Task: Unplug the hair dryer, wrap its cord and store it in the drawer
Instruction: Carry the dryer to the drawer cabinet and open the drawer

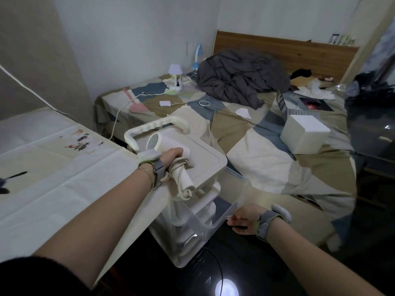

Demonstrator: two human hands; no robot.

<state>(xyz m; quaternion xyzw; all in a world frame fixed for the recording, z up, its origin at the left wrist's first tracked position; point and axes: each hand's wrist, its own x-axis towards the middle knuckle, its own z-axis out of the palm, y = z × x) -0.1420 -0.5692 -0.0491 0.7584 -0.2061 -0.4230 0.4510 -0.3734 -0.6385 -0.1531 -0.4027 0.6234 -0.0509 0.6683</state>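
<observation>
Both arms outstretched, left hand (173,154) fisted in a grip, right hand (243,218) lower, fingers curled

The left hand (171,155) hides the hair dryer's (164,146) grip; small headboard items (342,39) are unreadable.

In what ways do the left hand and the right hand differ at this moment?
The left hand grips the white hair dryer, its cord wrapped, above the cabinet top; the right hand holds the front of the clear drawer, pulled out. The left is higher and farther; the right is lower and nearer. Both wear grey wrist straps.
</observation>
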